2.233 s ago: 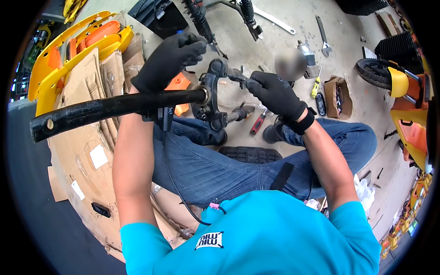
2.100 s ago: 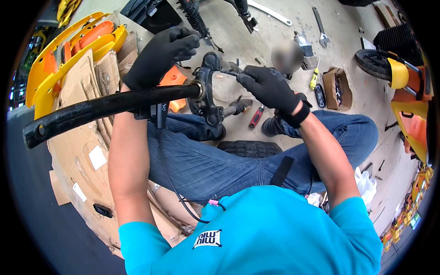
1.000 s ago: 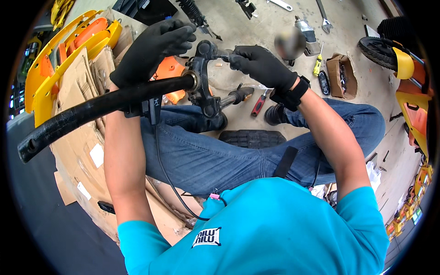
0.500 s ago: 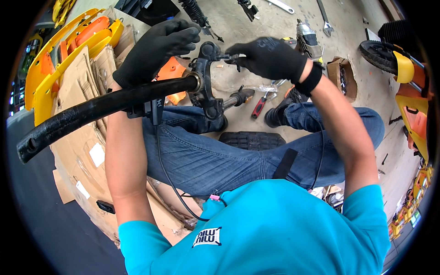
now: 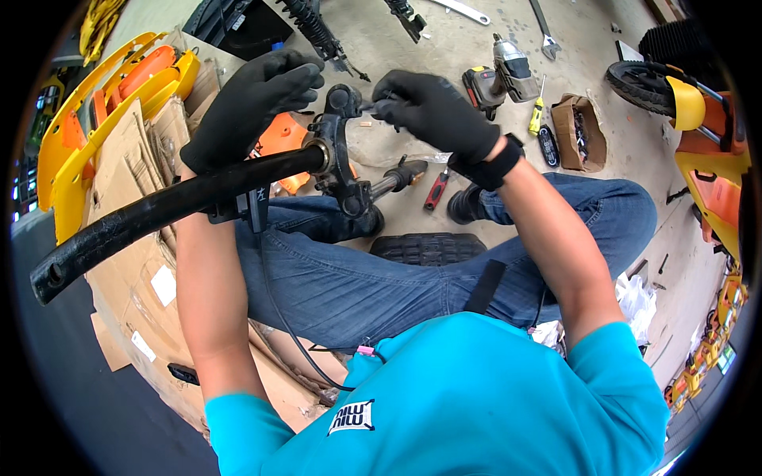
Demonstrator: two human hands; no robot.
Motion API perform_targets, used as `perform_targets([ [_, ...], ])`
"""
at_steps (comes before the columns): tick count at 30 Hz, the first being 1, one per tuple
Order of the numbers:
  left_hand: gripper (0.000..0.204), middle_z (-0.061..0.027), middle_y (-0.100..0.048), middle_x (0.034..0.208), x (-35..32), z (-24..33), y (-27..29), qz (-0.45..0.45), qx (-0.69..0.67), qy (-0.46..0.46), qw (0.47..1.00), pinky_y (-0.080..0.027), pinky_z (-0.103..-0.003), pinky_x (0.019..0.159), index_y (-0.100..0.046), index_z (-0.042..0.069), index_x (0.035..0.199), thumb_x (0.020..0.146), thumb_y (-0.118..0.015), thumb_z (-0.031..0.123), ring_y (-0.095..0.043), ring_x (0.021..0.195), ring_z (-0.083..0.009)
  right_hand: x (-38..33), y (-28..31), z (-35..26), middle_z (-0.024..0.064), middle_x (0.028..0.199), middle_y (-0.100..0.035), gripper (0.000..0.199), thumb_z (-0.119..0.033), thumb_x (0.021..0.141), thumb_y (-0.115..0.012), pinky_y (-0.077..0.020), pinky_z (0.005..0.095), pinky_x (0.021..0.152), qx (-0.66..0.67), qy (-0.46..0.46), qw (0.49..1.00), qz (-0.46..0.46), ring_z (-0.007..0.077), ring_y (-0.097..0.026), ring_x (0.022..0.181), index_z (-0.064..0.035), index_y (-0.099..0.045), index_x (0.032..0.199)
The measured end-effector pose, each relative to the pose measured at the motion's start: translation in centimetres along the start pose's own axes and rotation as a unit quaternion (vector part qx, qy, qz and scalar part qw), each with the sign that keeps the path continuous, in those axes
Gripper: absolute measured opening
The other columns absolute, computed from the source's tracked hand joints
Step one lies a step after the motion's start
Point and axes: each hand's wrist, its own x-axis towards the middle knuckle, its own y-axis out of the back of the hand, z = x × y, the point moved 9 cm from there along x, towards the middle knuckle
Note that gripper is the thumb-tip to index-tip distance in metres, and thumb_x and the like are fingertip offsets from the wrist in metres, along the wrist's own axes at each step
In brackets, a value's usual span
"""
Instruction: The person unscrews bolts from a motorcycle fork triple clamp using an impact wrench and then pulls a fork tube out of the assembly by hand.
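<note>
A long black metal tube, with a hole near its far-left end, crosses over my left forearm. At its other end sits a dark fork clamp with a round eye at each end. My left hand, black-gloved, is behind the tube beside the clamp's upper eye; its fingers are loosely bent and apart, with nothing visible in them. Just right of that eye, my right hand, also gloved, pinches a small bolt-like piece, mostly hidden by the fingers. A metal shaft extends from the clamp's lower end.
On the floor ahead lie a cordless impact driver, a yellow screwdriver, a red-handled tool and an adjustable wrench. A cardboard box holds small parts. Stacked cardboard and yellow panels stand left.
My right hand and the bolt-like piece have shifted left in view. The view has turned, bringing the impact driver and parts box out from behind my right hand and wrist.
</note>
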Motion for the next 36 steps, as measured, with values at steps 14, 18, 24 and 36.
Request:
perform_targets([
  [14, 0.036, -0.0071, -0.065, 0.109, 0.4, 0.1, -0.6, -0.028, -0.015, 0.015, 0.999, -0.048, -0.028, 0.094, -0.059, 0.0, 0.125, 0.098, -0.058, 0.025, -0.062, 0.102, -0.014, -5.6, 9.4, 21.8, 0.0086, 0.086, -0.069, 0.032, -0.026, 0.091, -0.065, -0.0482, 0.0272, 0.055, -0.035, -0.269, 0.95, 0.153, 0.0113, -0.06, 0.064, -0.004, -0.061, 0.113],
  [18, 0.036, -0.0074, -0.065, 0.109, 0.2, 0.2, -0.7, -0.031, -0.014, 0.006, 0.999, -0.048, -0.028, 0.094, -0.059, 0.0, 0.125, 0.098, -0.058, 0.024, -0.062, 0.102, -0.014, -3.0, 8.5, 14.0, 0.007, 0.093, -0.068, 0.032, -0.023, 0.098, -0.057, -0.0517, 0.0235, 0.063, 0.259, -0.227, 0.929, 0.136, 0.0094, -0.057, 0.069, -0.0045, -0.059, 0.125],
  [24, 0.038, -0.0093, -0.066, 0.112, 0.0, 1.9, -1.9, -0.047, -0.029, 0.001, 0.998, -0.048, -0.029, 0.094, -0.058, -0.002, 0.127, 0.096, -0.06, 0.019, -0.063, 0.104, -0.0158, -1.1, 3.7, -3.4, 0.0088, 0.1, -0.066, 0.044, -0.038, 0.105, -0.042, -0.0545, 0.0249, 0.07, -0.037, 0.237, 0.97, 0.037, 0.0118, -0.065, 0.083, -0.0039, -0.061, 0.126],
  [36, 0.027, -0.0082, -0.07, 0.096, -0.3, 3.3, -3.9, -0.133, -0.011, -0.015, 0.991, -0.053, -0.026, 0.076, -0.065, -0.005, 0.115, 0.09, -0.066, 0.006, -0.066, 0.083, -0.0109, 1.4, -1.5, -5.3, 0.0048, 0.098, -0.066, 0.066, -0.057, 0.105, -0.024, -0.0451, 0.0221, 0.056, 0.231, -0.141, 0.961, -0.048, 0.0073, -0.059, 0.069, -0.0044, -0.053, 0.132],
])
